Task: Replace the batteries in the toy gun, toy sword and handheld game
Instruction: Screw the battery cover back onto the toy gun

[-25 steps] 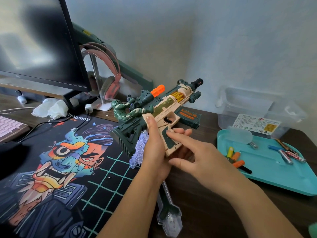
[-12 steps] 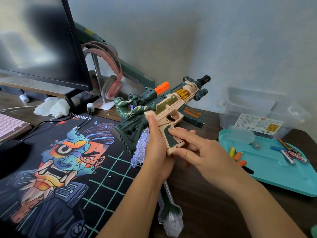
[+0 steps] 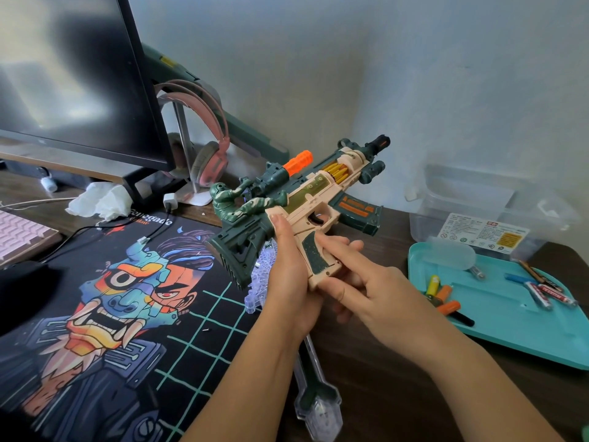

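Grips the toy gun (image 3: 306, 199) by its handle in the left hand (image 3: 291, 282); pinches the handle's base with the right hand (image 3: 376, 291), forefinger and thumb, above the clear toy sword (image 3: 314, 393).

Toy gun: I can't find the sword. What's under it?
A clear toy sword lies on the desk under the toy gun. Its spiky part shows beside the left hand, its other end nearer the camera; the left hand and forearm cover the middle.
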### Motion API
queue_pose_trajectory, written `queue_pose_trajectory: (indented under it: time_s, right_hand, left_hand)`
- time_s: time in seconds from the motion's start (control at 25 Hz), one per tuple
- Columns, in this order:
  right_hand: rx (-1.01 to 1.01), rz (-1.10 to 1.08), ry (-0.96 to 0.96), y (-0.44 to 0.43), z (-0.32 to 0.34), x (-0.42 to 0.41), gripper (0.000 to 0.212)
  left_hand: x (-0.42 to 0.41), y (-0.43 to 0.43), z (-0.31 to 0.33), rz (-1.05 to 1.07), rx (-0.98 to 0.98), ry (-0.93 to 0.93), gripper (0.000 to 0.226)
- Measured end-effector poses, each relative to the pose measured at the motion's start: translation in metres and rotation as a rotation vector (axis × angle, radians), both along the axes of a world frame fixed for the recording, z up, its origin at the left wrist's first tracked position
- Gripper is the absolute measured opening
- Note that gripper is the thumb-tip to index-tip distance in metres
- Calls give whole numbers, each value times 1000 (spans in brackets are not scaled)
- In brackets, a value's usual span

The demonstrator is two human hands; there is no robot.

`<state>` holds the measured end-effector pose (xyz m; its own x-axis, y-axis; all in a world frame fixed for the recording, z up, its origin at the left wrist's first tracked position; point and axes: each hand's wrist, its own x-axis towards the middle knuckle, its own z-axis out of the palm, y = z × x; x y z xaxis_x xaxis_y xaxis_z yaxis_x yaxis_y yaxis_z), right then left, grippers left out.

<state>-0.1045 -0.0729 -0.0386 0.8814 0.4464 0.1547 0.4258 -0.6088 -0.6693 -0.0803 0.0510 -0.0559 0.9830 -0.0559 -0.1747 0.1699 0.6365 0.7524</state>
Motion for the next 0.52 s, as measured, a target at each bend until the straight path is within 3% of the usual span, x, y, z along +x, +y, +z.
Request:
queue_pose_trajectory:
  time_s: [0.2, 0.4, 0.52]
  right_hand:
    - [-77, -13, -71, -1, 8, -5, 65]
    - [-158, -28, -180, 3, 12, -12, 74]
    - [-157, -27, -232, 5, 9, -11, 65]
  left_hand:
    - [0, 2, 0, -19, -66, -104, 86]
    - [-2, 4, 0, -13, 2, -136, 85]
    - [-4, 5, 4, -12, 10, -126, 88]
